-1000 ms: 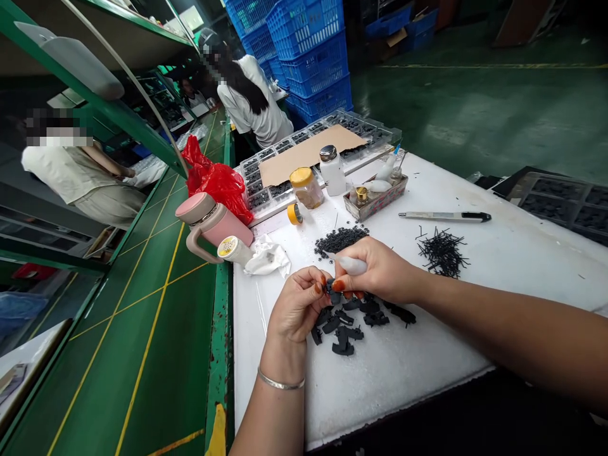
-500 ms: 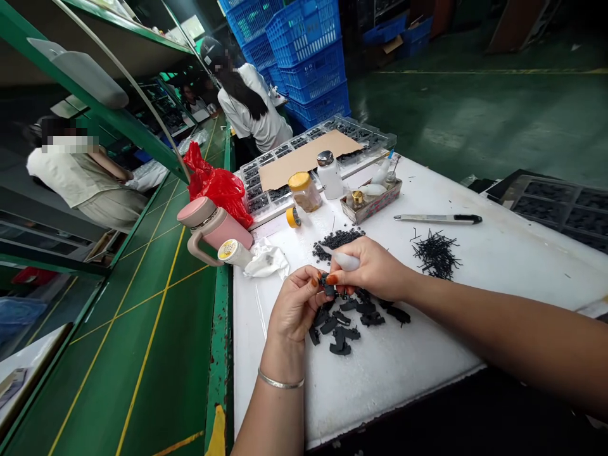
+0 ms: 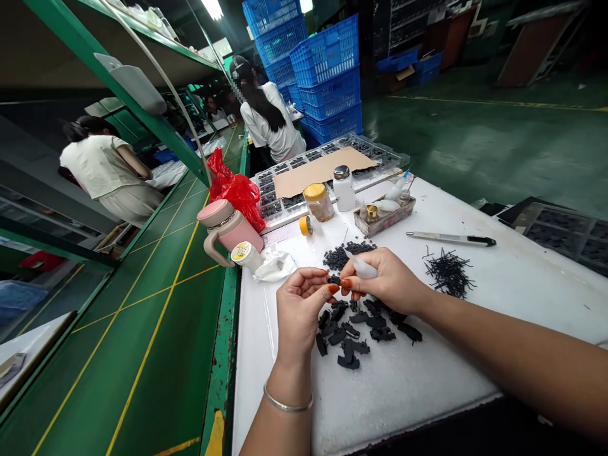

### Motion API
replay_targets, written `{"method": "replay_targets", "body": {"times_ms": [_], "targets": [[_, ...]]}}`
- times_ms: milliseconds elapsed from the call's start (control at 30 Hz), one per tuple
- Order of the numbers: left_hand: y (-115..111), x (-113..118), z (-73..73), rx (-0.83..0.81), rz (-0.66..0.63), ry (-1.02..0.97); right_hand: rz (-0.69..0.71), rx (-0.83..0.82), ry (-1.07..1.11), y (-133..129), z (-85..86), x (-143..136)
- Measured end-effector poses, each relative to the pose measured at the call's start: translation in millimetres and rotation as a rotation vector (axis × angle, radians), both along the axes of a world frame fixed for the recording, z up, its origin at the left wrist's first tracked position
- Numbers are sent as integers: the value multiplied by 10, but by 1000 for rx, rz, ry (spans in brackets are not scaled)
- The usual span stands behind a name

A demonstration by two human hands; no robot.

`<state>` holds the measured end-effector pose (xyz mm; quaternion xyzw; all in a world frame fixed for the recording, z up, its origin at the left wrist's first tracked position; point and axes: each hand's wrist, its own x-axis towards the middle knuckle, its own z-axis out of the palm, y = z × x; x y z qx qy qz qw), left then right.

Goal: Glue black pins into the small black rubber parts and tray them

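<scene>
The left hand (image 3: pixel 295 310) has its thumb and finger pinched on a small black part (image 3: pixel 334 279), up above the table (image 3: pixel 394 386). The right hand (image 3: pixel 387 278) is bent around a soft white bottle (image 3: pixel 365 268), with its pointy tip sticking up and to the left. The right thumb and finger are also close together, right by the small black part, but I cannot tell how much of it they hold. A shiny silver bracelet (image 3: pixel 287 403) goes around the left wrist. Under the hands lies a messy bunch of black pieces (image 3: pixel 349 349), some on top of others. Just past the right hand is a heap of tiny black rings (image 3: pixel 339 256). Over to the right is a pile of thin black sticks (image 3: pixel 449 273), and a pen-shaped tool (image 3: pixel 437 237) lies behind it. Farther back is a little box (image 3: pixel 387 223) with small bottles in it. Next to it stand a white bottle with a silver top (image 3: pixel 344 192) and a jar with a yellow lid (image 3: pixel 319 204). A yellow roll (image 3: pixel 305 225) sits in front of the jar. On the left side, a pink flask (image 3: pixel 242 229) stands by a red bag (image 3: pixel 232 190), and a crumpled white tissue (image 3: pixel 276 263) lies near the flask.
</scene>
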<state>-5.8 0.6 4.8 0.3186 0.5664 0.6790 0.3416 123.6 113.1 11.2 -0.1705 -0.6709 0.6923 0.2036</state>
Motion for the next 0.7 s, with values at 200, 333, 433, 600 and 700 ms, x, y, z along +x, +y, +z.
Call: {"method": "replay_targets", "body": {"times_ms": [200, 333, 433, 600, 700], "targets": [[-27, 10, 49, -21, -20, 40, 5, 177, -6, -14, 29, 37], [-37, -2, 38, -21, -42, 27, 23, 187, 22, 2, 26, 40], [-37, -10, 13, -27, -39, 9, 24, 165, 16, 8, 32, 32], [-30, -15, -18, -37, -48, -29, 19, 138, 13, 5, 44, 25], [-23, -16, -25, -36, -41, -45, 11, 157, 12, 5, 41, 23]]}}
